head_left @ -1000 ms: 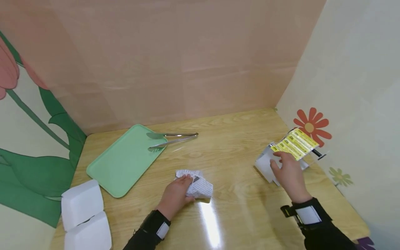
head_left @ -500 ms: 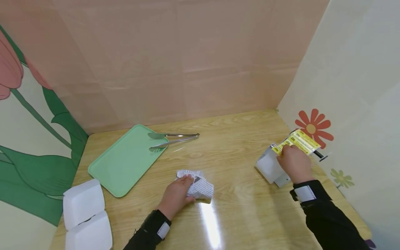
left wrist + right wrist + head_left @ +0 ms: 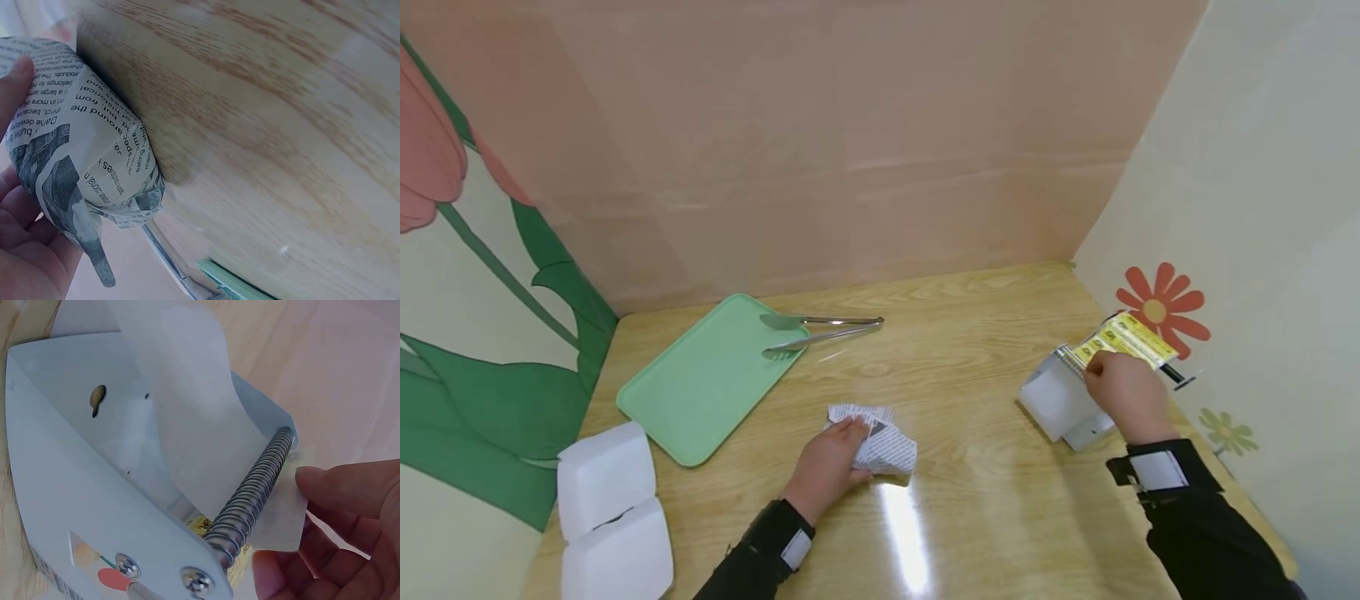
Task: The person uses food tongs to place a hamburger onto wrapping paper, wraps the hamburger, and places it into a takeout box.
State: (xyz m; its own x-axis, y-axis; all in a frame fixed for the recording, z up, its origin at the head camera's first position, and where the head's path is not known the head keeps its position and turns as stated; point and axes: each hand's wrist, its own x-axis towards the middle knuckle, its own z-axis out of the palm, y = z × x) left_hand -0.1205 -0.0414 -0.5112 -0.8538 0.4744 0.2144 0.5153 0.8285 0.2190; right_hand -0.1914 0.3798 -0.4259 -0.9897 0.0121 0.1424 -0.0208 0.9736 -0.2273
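In the head view my left hand [image 3: 826, 468] holds a parcel wrapped in newsprint paper [image 3: 886, 448] on the table. Up close in the left wrist view, the thumb lies over the printed paper [image 3: 94, 119] and the fingers are beneath it. On the right, my right hand [image 3: 1129, 398] is at a white metal label dispenser [image 3: 1056, 398] with a strip of yellow labels [image 3: 1135, 337]. The right wrist view shows the thumb and fingers pinching the end of a label [image 3: 281, 519], just past the coiled spring [image 3: 250, 497]. White backing paper [image 3: 194, 406] curls through the dispenser.
A green tray [image 3: 700, 392] lies at the back left, with metal tongs [image 3: 842, 329] resting over its right edge. Nearer on the left stands an open white takeaway box [image 3: 606, 483]. A flower-patterned wall [image 3: 1240, 250] borders the table's right side.
My right hand has gone from reaching with extended fingers to pinching the label's end at the dispenser, moving slightly right. The left hand and parcel stay put; the head view shifts slightly.
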